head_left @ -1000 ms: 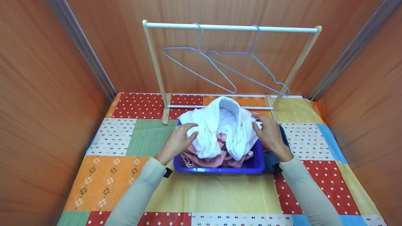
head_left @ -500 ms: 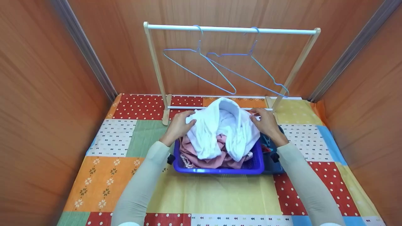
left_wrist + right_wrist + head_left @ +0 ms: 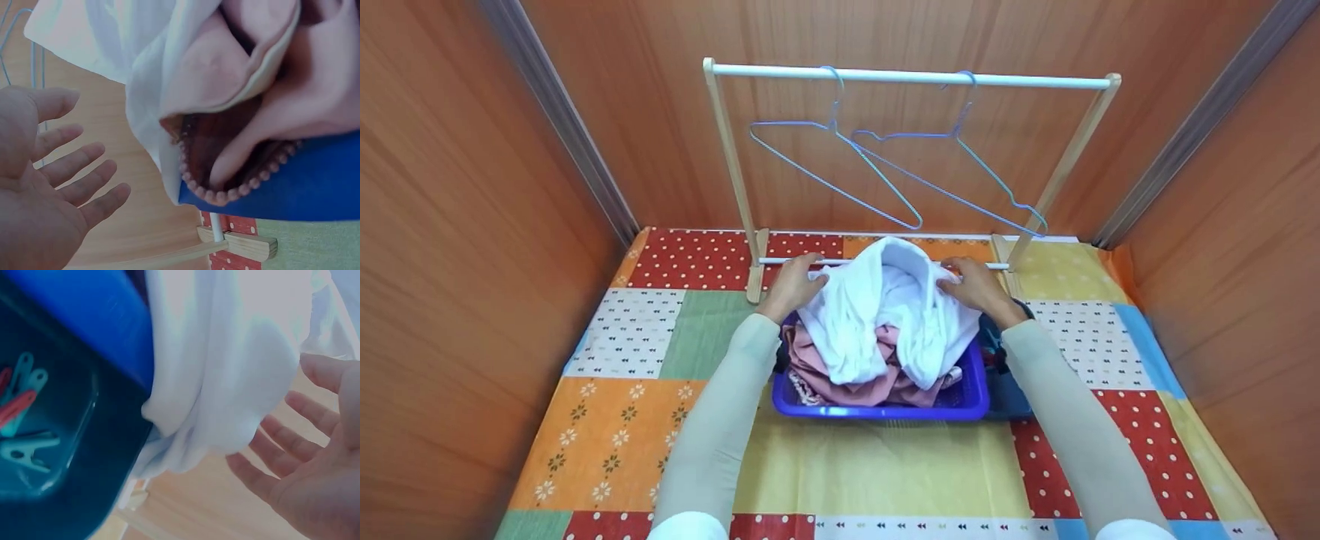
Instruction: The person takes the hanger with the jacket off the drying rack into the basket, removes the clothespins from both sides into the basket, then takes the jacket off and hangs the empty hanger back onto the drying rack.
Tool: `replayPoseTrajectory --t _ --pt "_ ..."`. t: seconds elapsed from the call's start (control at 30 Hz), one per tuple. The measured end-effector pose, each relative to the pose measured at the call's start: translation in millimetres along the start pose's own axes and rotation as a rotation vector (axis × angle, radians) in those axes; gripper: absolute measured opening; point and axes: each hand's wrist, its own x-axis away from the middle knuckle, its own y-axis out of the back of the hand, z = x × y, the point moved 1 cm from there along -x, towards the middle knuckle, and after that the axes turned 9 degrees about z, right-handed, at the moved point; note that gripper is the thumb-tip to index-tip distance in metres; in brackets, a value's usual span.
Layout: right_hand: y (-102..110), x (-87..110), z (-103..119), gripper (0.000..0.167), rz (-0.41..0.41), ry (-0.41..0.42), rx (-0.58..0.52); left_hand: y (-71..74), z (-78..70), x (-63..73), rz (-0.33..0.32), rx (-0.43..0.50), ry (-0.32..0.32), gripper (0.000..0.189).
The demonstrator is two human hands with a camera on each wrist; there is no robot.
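A white garment (image 3: pixel 851 337) with an arched opening lies heaped on a pink garment (image 3: pixel 840 390) in a purple-blue basket (image 3: pixel 877 412). My left hand (image 3: pixel 793 286) is at the white garment's left far side. The left wrist view has its fingers (image 3: pixel 84 163) spread and extended beside the cloth, with nothing between them. On the other side, my right hand (image 3: pixel 976 286) reaches over the garment's right edge. In the right wrist view its fingers (image 3: pixel 292 439) are loosely extended, their tips right at the white cloth. Beaded trim (image 3: pixel 225 194) edges the pink fabric.
Behind the basket stands a rack with a white top rail (image 3: pixel 911 76), from which two wire hangers (image 3: pixel 877 176) (image 3: pixel 997 176) hang. A dark teal tray (image 3: pixel 73 495) holding teal and red clothespins (image 3: pixel 25 453) sits against the basket's right side. Wooden panels (image 3: pixel 472 187) enclose the patchwork cloth.
Both hands have moved forward along the garment's sides, the right one also inward to the left. The white garment and basket stay in place; the view has tipped slightly up.
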Motion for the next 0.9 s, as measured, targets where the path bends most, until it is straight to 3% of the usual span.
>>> replayPoseTrajectory --t 0.3,0.53,0.63,0.8,0.9 --pt "-7.5 -9.5 2.9 0.054 0.040 -0.108 0.002 -3.9 4.2 -16.3 0.087 0.025 0.121 0.057" --pt "-10.6 -16.8 -1.4 0.072 0.166 -0.170 0.059 -4.9 10.7 -19.3 0.142 -0.036 0.151 0.065" --pt "-13.0 -19.0 -3.1 0.072 0.197 -0.191 0.045 -7.1 12.6 -19.0 0.161 -0.023 0.162 0.067" --pt "-18.4 -22.2 -6.1 0.059 0.178 -0.177 0.070 -12.3 16.0 -19.9 0.150 -0.053 0.147 0.056" --pt "-19.6 -23.5 -8.0 0.048 0.123 -0.163 0.080 -14.8 18.0 -21.1 0.097 -0.113 0.142 0.044"
